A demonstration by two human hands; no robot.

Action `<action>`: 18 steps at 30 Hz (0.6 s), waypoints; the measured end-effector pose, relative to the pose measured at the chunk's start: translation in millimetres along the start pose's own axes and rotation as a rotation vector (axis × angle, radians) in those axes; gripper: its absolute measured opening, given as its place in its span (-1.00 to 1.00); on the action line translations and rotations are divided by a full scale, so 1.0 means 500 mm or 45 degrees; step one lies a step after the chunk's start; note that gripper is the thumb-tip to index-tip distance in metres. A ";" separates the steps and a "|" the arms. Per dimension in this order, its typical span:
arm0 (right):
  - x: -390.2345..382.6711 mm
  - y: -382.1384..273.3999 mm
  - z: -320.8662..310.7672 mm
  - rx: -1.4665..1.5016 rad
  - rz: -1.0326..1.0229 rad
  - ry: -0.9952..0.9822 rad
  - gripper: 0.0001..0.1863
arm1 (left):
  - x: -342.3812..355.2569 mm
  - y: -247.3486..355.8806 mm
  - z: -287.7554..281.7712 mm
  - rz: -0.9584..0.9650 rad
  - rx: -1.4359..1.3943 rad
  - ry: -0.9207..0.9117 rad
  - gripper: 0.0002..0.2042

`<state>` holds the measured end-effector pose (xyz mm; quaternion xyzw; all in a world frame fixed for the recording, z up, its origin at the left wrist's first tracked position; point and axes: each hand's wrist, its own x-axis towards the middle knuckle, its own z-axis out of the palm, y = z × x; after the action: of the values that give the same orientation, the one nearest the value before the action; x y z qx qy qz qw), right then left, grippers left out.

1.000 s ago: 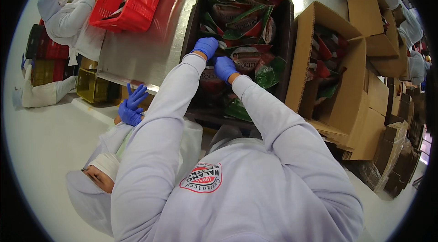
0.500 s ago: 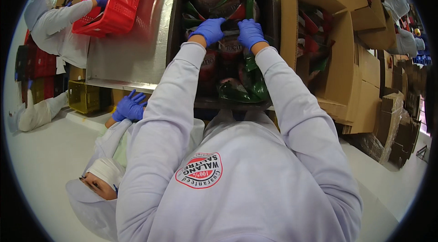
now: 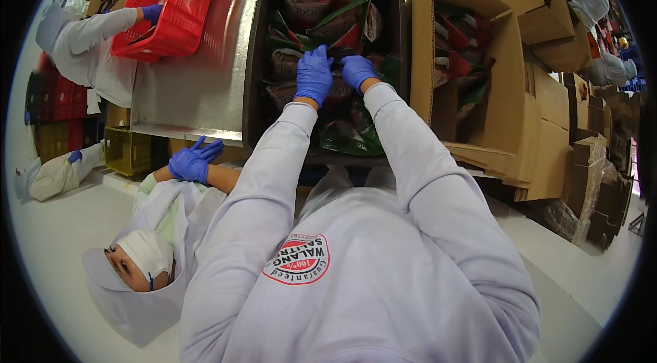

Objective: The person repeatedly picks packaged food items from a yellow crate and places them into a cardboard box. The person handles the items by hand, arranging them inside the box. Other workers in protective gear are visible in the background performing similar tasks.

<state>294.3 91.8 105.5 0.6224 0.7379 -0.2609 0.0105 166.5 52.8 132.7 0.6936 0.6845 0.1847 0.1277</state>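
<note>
Both my hands, in blue gloves, are inside a black crate (image 3: 250, 89) filled with flat plastic food packs in red, green and clear film. My left hand (image 3: 314, 77) and my right hand (image 3: 357, 73) are close together, fingers closed at the top edge of a food pack (image 3: 339, 91), which hangs between and below them. My fingers partly cover it. Farther up the crate, more food packs (image 3: 308, 10) stand in overlapping rows. A green-edged food pack (image 3: 351, 138) lies at the near end.
An open cardboard box (image 3: 503, 82) holding similar packs stands right of the crate. On the steel table (image 3: 185, 99) at left sits a red perforated basket (image 3: 164, 10), with a co-worker's gloved hand in it. Another co-worker's gloved hands (image 3: 195, 160) are beside my left forearm.
My hands have moved slightly toward me, the right one also leftward. The packs at the far end show more. The nearby co-worker at left has shifted a little.
</note>
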 end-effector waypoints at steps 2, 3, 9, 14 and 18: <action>-0.014 0.006 0.011 0.026 0.024 0.013 -0.70 | 0.018 0.021 -0.033 -0.186 0.025 -0.350 -0.58; -0.029 0.002 0.013 -0.004 0.049 0.038 -0.70 | 0.019 0.020 -0.031 -0.081 0.013 -0.190 -0.56; -0.031 0.011 0.026 0.083 0.079 0.062 -0.68 | 0.067 0.046 -0.013 0.440 0.247 0.351 -0.56; -0.051 -0.018 -0.016 0.076 0.194 0.064 -0.71 | 0.159 0.044 0.010 0.485 0.324 -0.484 -0.63; -0.056 -0.021 -0.043 0.002 0.076 -0.004 -0.71 | 0.190 0.014 0.043 0.707 0.396 -0.586 -0.72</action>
<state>297.6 73.7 137.6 0.6437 0.7187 -0.2622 0.0189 181.8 148.9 124.1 0.8868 0.4439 -0.0541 0.1166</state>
